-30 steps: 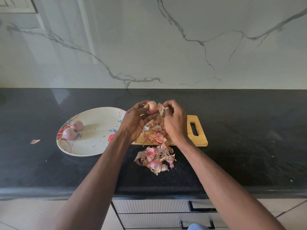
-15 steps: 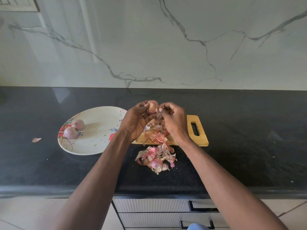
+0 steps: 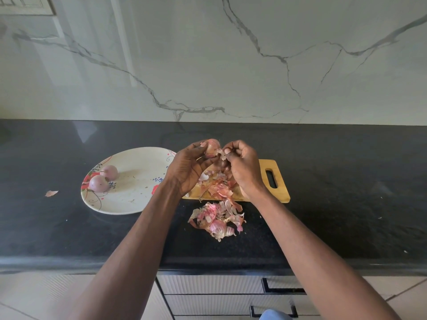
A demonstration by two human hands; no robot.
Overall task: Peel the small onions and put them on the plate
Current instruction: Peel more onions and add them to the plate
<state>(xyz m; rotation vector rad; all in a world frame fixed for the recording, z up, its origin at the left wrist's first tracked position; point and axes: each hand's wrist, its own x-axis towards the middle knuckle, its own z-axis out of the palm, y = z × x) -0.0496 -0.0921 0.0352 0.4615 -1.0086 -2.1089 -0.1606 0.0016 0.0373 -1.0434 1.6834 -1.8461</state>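
Peeling a small onion (image 3: 212, 147) over the wooden board (image 3: 280, 191).
The left hand (image 3: 189, 168) grips the round onion while the right hand (image 3: 243, 166) pinches its thin, dry skin (image 3: 222, 154). Two smooth purple onions (image 3: 102, 179) sit on the flowery oval plate (image 3: 138, 181). Crinkly pink skins (image 3: 217, 219) lie heaped on the dark speckled desk (image 3: 346, 192).

Left hand (image 3: 189, 168), right hand (image 3: 243, 167): bare, no gloves, rings or watch visible. Both forearms bare to frame edge, no sleeves. Light-blue garment patch (image 3: 275, 315) at bottom edge.
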